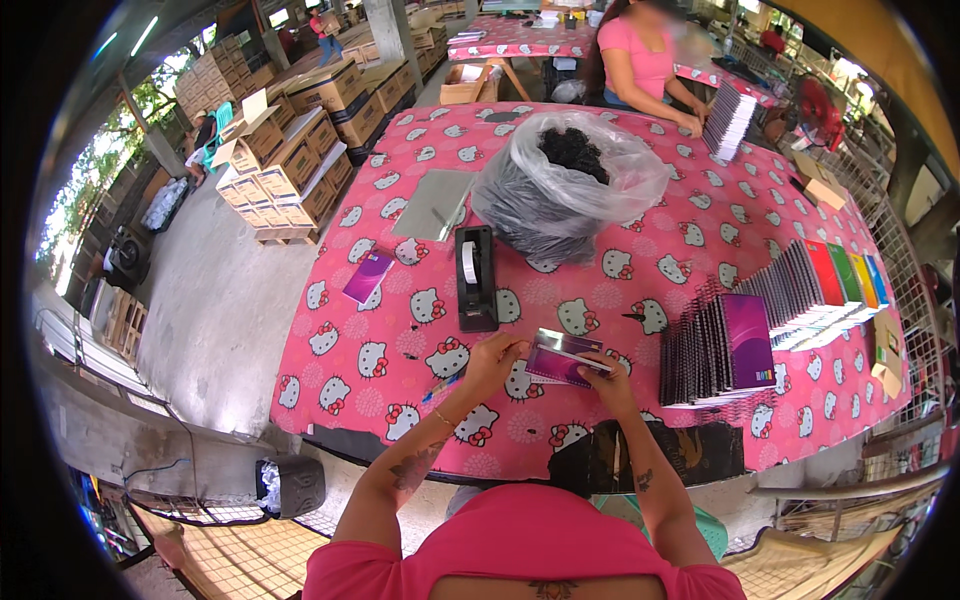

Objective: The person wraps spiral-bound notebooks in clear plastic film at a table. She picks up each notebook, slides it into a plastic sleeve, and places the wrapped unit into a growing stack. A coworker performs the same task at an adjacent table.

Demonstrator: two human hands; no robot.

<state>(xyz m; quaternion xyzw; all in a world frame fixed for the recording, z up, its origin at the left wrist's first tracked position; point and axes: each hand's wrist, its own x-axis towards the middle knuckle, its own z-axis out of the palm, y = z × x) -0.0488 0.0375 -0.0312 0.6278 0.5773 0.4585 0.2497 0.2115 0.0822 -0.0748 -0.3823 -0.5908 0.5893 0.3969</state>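
Note:
My right hand (607,383) grips the right end of a purple notebook (558,362) with a glossy cover, held just above the table near its front edge. At the notebook's left edge, my left hand (497,358) has its fingertips pinched together. Whatever lies between those fingertips is too small to make out. A black tape dispenser (477,280) with a pale roll stands just beyond my left hand. To the right of my hands is a row of purple spiral-bound notebooks (745,345) standing on edge. A pen (443,386) lies left of my left wrist.
A big clear plastic bag (535,215) of black coils stands mid-table. Nearby lie a clear sheet (435,205) and a purple cover (368,277). More spiral notebooks (785,295) line the right side. Across the table, a person (640,60) handles a notebook stack (729,122). Cartons (290,165) stand left.

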